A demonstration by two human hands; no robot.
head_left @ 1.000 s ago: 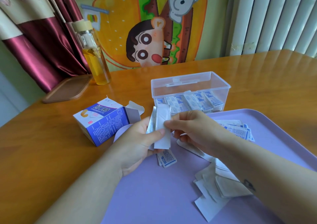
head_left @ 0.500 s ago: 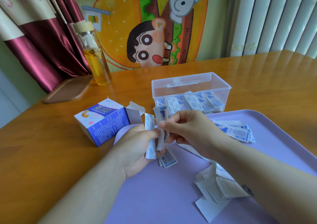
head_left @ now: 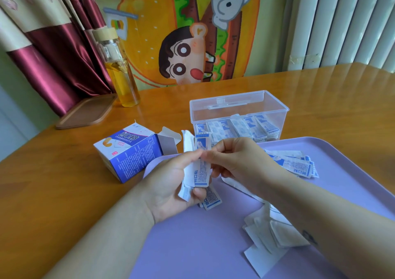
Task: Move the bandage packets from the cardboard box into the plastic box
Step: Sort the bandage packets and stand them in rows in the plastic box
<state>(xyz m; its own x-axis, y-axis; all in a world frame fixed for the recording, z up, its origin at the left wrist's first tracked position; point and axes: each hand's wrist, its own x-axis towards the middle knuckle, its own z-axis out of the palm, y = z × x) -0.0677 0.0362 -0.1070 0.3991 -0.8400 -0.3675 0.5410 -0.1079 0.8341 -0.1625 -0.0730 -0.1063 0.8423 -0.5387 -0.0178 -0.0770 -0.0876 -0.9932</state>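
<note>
Head-cam view, looking down over a wooden bench [head_left: 53, 193] w/ a purple tray [head_left: 192, 246] on it. Gripped in left hand [head_left: 171, 184], above tray's near-left part: a small bunch of bandage packets [head_left: 202, 171], held upright, fingers & thumb curled round it. Pinched at front packet's upper half by right hand [head_left: 235, 161], thumb & forefinger closed on it, other fingers curled under. Lay on its side on bench, just left of tray: blue-and-white cardboard box [head_left: 130, 150], end flaps open toward the hands; contents not visible. Stood on bench just behind tray's far edge: clear plastic box [head_left: 239, 105], open on top, w/ a row of packets [head_left: 241, 129] leaning along its bottom. Scattered on tray: loose packets [head_left: 299, 167] right of the hands, a single packet [head_left: 210, 199] flat beneath left hand, plain white paper pieces [head_left: 269, 236] by right forearm. Further back-left on bench: glass bottle [head_left: 119, 73] of yellow liquid, next to a brown wooden lid [head_left: 87, 112].
</note>
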